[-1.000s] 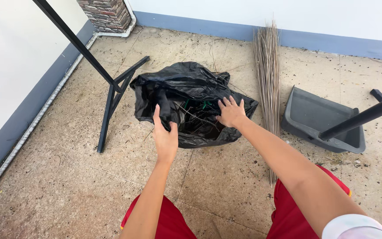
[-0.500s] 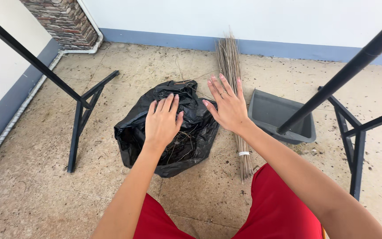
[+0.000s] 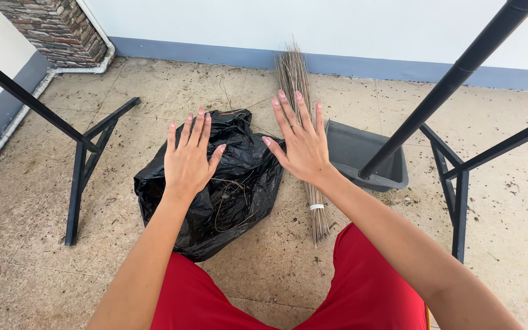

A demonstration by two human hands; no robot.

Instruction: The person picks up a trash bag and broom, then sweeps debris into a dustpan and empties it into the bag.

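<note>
Hovering over the black rubbish bag [image 3: 215,183], my left hand [image 3: 187,160] and right hand [image 3: 300,143] are both spread flat, holding nothing. Just right of the bag lie the stick broom [image 3: 304,146] and grey dustpan [image 3: 362,156] — twigs inside could tear the thin plastic if I press down.

Crumpled black rubbish bag [image 3: 239,183], mouth open, twigs inside, on speckled floor [image 3: 44,275].
</note>
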